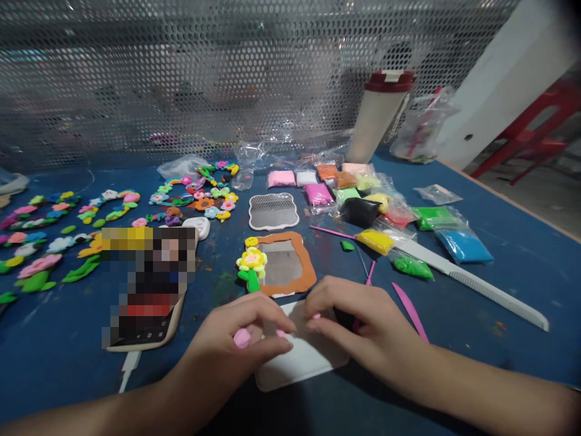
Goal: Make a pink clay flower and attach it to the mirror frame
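Note:
My left hand is closed around a lump of pink clay, and a smaller pink bit shows at its fingertips. A tiny pink piece is pinched between thumb and index finger of my right hand. Both hands hover over a white board lying on the blue table, their fingertips a short gap apart. Just beyond stands a small mirror frame coated in orange-brown clay, with a yellow-white clay flower and green stem on its left side. Behind it lies an undecorated white-rimmed mirror.
A phone on a cable is at left, near several clay-decorated rings. Bagged coloured clay, a white comb-edged knife and pink tools lie right. A tumbler stands by the perforated metal screen.

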The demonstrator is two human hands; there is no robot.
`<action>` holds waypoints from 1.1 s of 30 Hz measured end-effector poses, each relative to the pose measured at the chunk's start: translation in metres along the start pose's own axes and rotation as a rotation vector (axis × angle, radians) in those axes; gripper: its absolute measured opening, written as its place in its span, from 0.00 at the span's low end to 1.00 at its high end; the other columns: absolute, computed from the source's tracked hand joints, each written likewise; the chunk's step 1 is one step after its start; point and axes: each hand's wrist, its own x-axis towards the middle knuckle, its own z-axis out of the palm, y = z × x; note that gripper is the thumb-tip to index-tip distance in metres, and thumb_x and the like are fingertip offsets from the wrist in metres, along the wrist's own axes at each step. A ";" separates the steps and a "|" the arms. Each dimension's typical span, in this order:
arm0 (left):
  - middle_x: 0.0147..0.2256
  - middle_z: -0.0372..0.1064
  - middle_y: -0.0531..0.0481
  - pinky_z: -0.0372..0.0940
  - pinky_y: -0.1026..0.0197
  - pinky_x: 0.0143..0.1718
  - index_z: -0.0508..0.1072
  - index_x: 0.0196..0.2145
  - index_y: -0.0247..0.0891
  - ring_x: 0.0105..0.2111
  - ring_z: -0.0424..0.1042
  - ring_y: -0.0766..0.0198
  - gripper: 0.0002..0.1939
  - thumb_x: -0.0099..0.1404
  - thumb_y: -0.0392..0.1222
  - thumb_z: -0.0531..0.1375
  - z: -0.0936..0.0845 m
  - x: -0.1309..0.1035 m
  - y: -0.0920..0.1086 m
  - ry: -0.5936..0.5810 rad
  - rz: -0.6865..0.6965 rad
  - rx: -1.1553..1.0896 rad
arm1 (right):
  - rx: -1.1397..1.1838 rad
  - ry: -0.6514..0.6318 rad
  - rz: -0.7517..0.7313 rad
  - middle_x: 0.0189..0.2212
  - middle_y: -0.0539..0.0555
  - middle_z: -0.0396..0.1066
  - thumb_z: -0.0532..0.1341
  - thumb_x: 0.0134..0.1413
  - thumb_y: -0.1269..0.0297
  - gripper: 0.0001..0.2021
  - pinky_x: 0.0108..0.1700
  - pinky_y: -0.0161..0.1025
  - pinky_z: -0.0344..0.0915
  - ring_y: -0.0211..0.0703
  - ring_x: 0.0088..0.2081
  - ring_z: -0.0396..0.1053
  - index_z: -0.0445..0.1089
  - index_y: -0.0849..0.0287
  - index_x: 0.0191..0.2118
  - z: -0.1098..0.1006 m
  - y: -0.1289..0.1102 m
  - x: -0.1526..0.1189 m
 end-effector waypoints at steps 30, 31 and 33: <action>0.30 0.73 0.56 0.61 0.69 0.30 0.74 0.31 0.41 0.30 0.72 0.70 0.06 0.61 0.32 0.58 0.003 0.004 -0.011 0.095 0.364 0.490 | -0.047 -0.069 -0.011 0.30 0.49 0.67 0.56 0.59 0.72 0.04 0.34 0.30 0.61 0.33 0.32 0.65 0.66 0.58 0.34 0.002 0.003 0.000; 0.29 0.73 0.56 0.62 0.70 0.31 0.74 0.30 0.40 0.30 0.72 0.70 0.06 0.61 0.33 0.58 0.002 0.005 -0.010 0.075 0.370 0.484 | -0.057 -0.070 0.000 0.30 0.48 0.67 0.57 0.58 0.70 0.03 0.33 0.30 0.61 0.33 0.31 0.65 0.66 0.58 0.34 0.002 0.003 0.000; 0.27 0.72 0.56 0.61 0.69 0.28 0.73 0.28 0.39 0.29 0.72 0.69 0.05 0.61 0.34 0.59 0.001 0.005 -0.010 0.061 0.364 0.510 | -0.084 -0.058 0.005 0.29 0.49 0.66 0.59 0.56 0.69 0.03 0.32 0.30 0.60 0.34 0.31 0.64 0.66 0.59 0.31 0.002 0.003 0.000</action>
